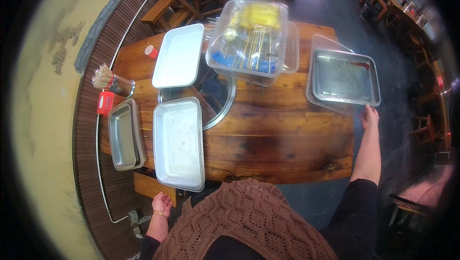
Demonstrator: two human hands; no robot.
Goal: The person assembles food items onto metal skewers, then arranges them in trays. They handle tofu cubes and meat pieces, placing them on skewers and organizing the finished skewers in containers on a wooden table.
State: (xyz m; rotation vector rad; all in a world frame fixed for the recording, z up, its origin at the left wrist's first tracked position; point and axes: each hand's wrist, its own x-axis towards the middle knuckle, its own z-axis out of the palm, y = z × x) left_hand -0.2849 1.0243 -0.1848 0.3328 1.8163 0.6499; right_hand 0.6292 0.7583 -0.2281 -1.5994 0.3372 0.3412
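My right hand [370, 117] is at the near right corner of a rectangular metal tray [343, 77], its fingertips against or just beside the rim. I cannot tell whether they grip it. That tray rests in a clear plastic container [312, 93] at the table's right edge, with a small reddish strip inside. My left hand [162, 203] hangs low at the left, fingers loosely curled and nothing in it. Above it at the near table edge stands a stack of whitish plastic trays [178, 143]. A white tray [178, 55] lies farther back.
Bagged skewers [257, 41] with yellow and blue things fill a clear bin [215, 57] on the wooden table [284, 127]. A round metal-rimmed inset [230, 96] sits mid-table. Left are stacked metal trays [124, 138], a cup of wrapped chopsticks [120, 84], a red box [105, 102] and benches [165, 5].
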